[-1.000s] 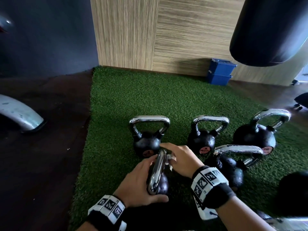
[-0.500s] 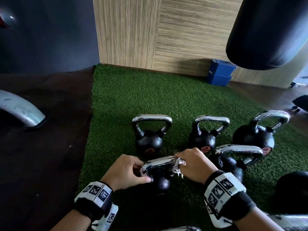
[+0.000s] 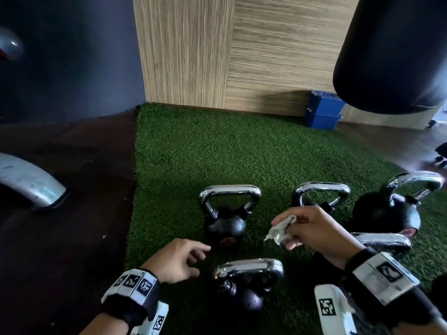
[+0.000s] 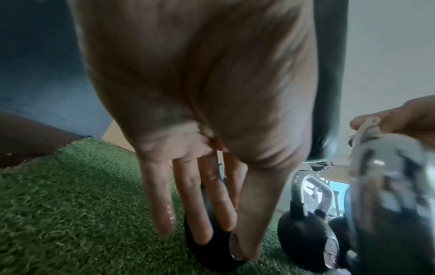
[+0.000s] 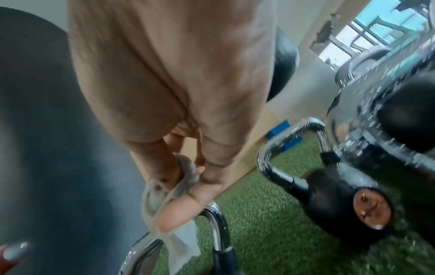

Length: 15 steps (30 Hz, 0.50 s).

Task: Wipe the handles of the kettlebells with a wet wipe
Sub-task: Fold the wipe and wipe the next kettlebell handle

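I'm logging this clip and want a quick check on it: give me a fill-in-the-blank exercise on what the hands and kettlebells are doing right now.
1. The wet wipe is pinched in the ____ hand.
2. The left hand holds ____.
3. The kettlebells stand on green ____.
4. The nearest kettlebell has a shiny ____ handle.

Missing words: right; nothing; artificial turf; chrome
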### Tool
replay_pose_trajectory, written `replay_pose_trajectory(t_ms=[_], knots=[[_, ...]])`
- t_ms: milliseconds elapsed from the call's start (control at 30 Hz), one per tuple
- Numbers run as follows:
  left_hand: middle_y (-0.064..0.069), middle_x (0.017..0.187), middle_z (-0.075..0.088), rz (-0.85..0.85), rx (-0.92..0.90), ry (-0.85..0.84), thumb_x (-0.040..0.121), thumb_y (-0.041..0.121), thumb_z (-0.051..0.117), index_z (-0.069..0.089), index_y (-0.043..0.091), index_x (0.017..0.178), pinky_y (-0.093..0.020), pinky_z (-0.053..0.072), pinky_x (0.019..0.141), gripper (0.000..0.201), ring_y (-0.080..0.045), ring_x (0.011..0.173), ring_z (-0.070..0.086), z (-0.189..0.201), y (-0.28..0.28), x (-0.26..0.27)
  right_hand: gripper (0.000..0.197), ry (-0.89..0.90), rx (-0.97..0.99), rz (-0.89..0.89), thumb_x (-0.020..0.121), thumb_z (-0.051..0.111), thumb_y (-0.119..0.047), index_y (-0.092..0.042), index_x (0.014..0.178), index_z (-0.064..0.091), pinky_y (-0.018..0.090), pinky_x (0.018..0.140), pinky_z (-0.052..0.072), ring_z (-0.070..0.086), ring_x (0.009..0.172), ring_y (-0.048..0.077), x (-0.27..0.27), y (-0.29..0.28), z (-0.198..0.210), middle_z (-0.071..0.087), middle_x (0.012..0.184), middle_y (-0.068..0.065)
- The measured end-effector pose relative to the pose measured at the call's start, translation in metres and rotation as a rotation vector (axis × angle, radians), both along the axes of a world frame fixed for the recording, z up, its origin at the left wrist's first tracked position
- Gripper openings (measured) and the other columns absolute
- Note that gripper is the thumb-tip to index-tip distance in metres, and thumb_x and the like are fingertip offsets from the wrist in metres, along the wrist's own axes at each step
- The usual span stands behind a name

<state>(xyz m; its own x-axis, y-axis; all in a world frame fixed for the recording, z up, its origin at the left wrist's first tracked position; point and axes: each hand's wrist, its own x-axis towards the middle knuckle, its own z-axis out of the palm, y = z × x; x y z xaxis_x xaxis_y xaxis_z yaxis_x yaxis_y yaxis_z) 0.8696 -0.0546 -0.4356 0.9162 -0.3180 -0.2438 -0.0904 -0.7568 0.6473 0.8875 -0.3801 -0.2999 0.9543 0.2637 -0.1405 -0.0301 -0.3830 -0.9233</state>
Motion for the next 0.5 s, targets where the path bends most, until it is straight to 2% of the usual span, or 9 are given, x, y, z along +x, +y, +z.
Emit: replay_pose_trajectory(t_ms=[67, 167, 200, 267, 300, 367, 400, 433, 500], knots=[[0.019, 0.116, 0.066, 0.108, 0.021, 0.029, 0.084, 0.019, 0.081, 0.054, 0.034, 0.145, -0.018, 0.059, 0.079, 0.068, 0.001, 0.099, 0.068, 0.003, 0.005, 0.020, 0.033, 0.037, 0.098, -0.050, 0.084, 0.049, 0.021, 0.002, 0.088, 0.075, 0.030, 0.058, 0.058, 0.067, 0.069, 0.026, 0.018, 0.007, 0.005, 0.072, 0.091, 0.031], [0.011, 0.123, 0.065, 0.264, 0.006, 0.083, 0.078, 0.024, 0.086, 0.046, 0.026, 0.152, -0.019, 0.059, 0.070, 0.084, -0.006, 0.097, 0.071, 0.009, 0.006, 0.051, 0.014, 0.134, 0.289, -0.022, 0.087, 0.061, 0.009, 0.008, 0.093, 0.074, 0.029, 0.067, 0.061, 0.068, 0.081, 0.027, 0.045, 0.017, 0.013, 0.072, 0.097, 0.029], [0.009, 0.131, 0.063, 0.289, 0.006, 0.097, 0.075, 0.030, 0.089, 0.040, 0.027, 0.154, -0.021, 0.059, 0.075, 0.093, -0.009, 0.102, 0.069, 0.010, 0.004, 0.060, 0.012, 0.154, 0.350, 0.006, 0.085, 0.067, 0.000, 0.007, 0.091, 0.075, 0.030, 0.071, 0.062, 0.069, 0.082, 0.026, 0.054, 0.021, 0.016, 0.073, 0.095, 0.026], [0.008, 0.142, 0.059, 0.319, -0.029, 0.107, 0.064, 0.046, 0.093, 0.038, 0.033, 0.153, -0.023, 0.053, 0.094, 0.106, -0.011, 0.117, 0.063, 0.007, -0.001, 0.079, 0.025, 0.175, 0.419, 0.026, 0.078, 0.076, -0.016, 0.006, 0.089, 0.077, 0.033, 0.077, 0.062, 0.071, 0.085, 0.025, 0.073, 0.027, 0.021, 0.074, 0.094, 0.021], [0.010, 0.141, 0.060, 0.341, -0.090, 0.121, 0.059, 0.052, 0.094, 0.044, 0.036, 0.148, -0.022, 0.046, 0.100, 0.104, -0.010, 0.120, 0.060, 0.002, -0.004, 0.088, 0.026, 0.165, 0.407, 0.014, 0.080, 0.075, -0.016, 0.007, 0.091, 0.076, 0.034, 0.079, 0.062, 0.071, 0.087, 0.026, 0.082, 0.030, 0.023, 0.075, 0.097, 0.021], [0.019, 0.127, 0.062, 0.389, -0.232, 0.137, 0.051, 0.058, 0.095, 0.058, 0.042, 0.124, -0.019, 0.038, 0.098, 0.083, -0.002, 0.113, 0.057, -0.009, -0.010, 0.100, 0.018, 0.075, 0.289, 0.016, 0.093, 0.064, -0.008, 0.004, 0.095, 0.077, 0.031, 0.079, 0.062, 0.072, 0.090, 0.027, 0.095, 0.036, 0.025, 0.075, 0.101, 0.022], [0.024, 0.123, 0.060, 0.395, -0.278, 0.130, 0.047, 0.062, 0.094, 0.062, 0.042, 0.118, -0.018, 0.036, 0.098, 0.081, 0.001, 0.111, 0.055, -0.016, -0.014, 0.105, 0.016, 0.023, 0.194, 0.040, 0.094, 0.063, -0.006, 0.000, 0.097, 0.077, 0.028, 0.078, 0.062, 0.073, 0.090, 0.025, 0.098, 0.039, 0.026, 0.076, 0.101, 0.019], [0.028, 0.122, 0.058, 0.378, -0.318, 0.109, 0.042, 0.067, 0.092, 0.062, 0.044, 0.120, -0.018, 0.036, 0.100, 0.086, 0.002, 0.114, 0.054, -0.024, -0.019, 0.110, 0.014, -0.035, 0.079, 0.076, 0.093, 0.066, -0.005, -0.007, 0.100, 0.078, 0.024, 0.077, 0.061, 0.075, 0.089, 0.021, 0.101, 0.039, 0.027, 0.078, 0.100, 0.011], [0.029, 0.125, 0.060, 0.358, -0.376, 0.058, 0.036, 0.077, 0.089, 0.059, 0.045, 0.131, -0.020, 0.040, 0.108, 0.105, 0.001, 0.121, 0.057, -0.038, -0.026, 0.115, 0.025, -0.166, -0.150, 0.164, 0.086, 0.075, -0.009, -0.026, 0.104, 0.078, 0.014, 0.076, 0.057, 0.075, 0.089, 0.008, 0.103, 0.041, 0.032, 0.078, 0.100, -0.009]])
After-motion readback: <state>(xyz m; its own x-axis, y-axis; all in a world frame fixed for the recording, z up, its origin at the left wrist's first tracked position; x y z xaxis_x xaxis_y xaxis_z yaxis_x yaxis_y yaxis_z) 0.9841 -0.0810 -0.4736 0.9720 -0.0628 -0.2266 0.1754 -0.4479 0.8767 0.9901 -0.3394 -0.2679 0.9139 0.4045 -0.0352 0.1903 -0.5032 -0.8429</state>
